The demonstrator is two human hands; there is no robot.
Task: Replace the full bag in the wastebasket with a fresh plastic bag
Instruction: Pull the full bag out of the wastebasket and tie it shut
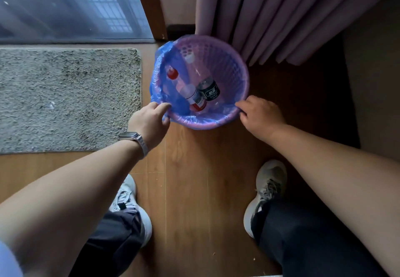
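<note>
Head view. Item: blue plastic bag [161, 90] lining a purple mesh wastebasket [227, 64], folded over the near and left rim; stands on wood floor [190, 168] beside a curtain [270, 12]. Contents: bottles and a dark can [209, 90], bag not very full. Left hand [149, 118]: at the near-left rim, thumb and forefinger closing on the bag's edge; firm hold uncertain. Right hand [259, 114]: at the near-right rim, fingers curled onto the film there. Both equally near; the bag lies just ahead of the fingertips. Grey rug [65, 99] at left.
</note>
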